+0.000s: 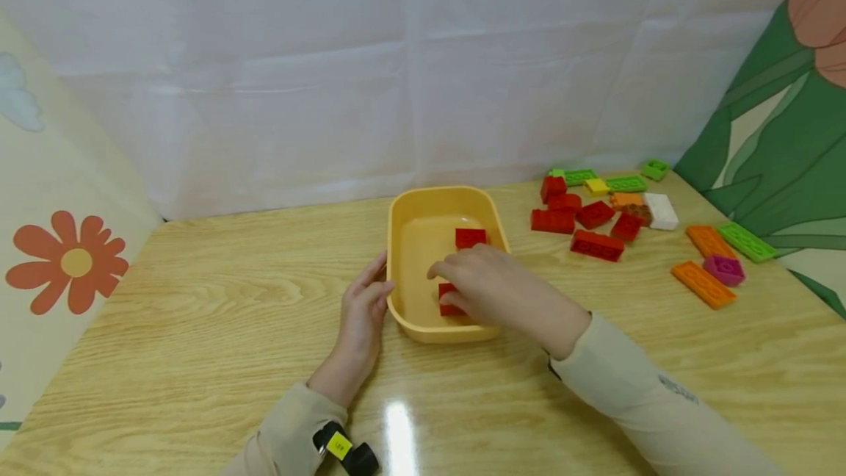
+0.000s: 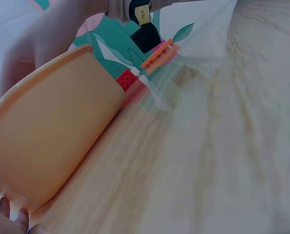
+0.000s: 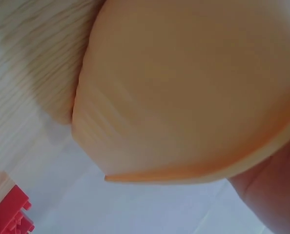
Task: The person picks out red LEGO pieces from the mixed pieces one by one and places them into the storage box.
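Observation:
A yellow plastic tub (image 1: 418, 255) stands on the table with two red toy bricks inside. One red brick (image 1: 471, 238) lies toward the far right of its floor; the other red brick (image 1: 449, 305) is near the front, partly covered by my right hand. My left hand (image 1: 362, 314) holds the tub's left side, thumb at the rim and fingers along the outer wall. Reaching in over the right rim, my right hand (image 1: 485, 281) is above the front brick, its fingers loosely bent and its thumb overlapping the brick. The right wrist view shows mainly the tub's outer wall (image 3: 184, 87).
To the right lie several loose red bricks (image 1: 597, 245), a white brick (image 1: 661, 211), green plates (image 1: 747, 242), orange plates (image 1: 703, 284) and a magenta brick (image 1: 724, 269). A white cloth (image 1: 297, 94) hangs behind the table (image 1: 231, 314).

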{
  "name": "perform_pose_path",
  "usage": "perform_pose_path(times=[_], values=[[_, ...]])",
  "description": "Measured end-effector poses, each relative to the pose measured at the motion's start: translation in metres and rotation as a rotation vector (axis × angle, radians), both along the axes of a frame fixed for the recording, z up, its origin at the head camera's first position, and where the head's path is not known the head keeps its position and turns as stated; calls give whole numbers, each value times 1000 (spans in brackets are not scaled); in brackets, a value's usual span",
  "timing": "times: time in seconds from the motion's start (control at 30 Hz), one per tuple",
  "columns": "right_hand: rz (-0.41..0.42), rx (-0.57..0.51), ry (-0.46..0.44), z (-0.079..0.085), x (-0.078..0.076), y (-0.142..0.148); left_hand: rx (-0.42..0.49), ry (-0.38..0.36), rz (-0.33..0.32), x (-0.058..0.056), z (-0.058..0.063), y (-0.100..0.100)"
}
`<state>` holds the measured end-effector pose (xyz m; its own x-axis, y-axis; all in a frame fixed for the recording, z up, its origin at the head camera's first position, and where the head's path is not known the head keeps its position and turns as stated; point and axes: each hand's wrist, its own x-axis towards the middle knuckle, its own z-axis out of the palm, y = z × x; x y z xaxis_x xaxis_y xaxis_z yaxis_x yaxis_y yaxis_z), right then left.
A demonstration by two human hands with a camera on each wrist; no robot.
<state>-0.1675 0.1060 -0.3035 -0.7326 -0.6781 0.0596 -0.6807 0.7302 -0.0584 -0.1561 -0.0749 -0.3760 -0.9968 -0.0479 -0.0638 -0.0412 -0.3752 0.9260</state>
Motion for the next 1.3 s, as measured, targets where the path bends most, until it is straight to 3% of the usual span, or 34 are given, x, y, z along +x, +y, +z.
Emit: perform_pose_path(times=[0.57,0.73,0.97,1.3], values=[[-62,-34,24,18,0,7,-5,4,-7,0,0,0],[-81,-58,93,25,-3,18,-2,0,-6,0,0,0],[-206,-22,39,38,-7,32,0,-3,-5,0,0,-1],[-319,-65,2,47,-15,58,0,0,-5,0,0,0]])
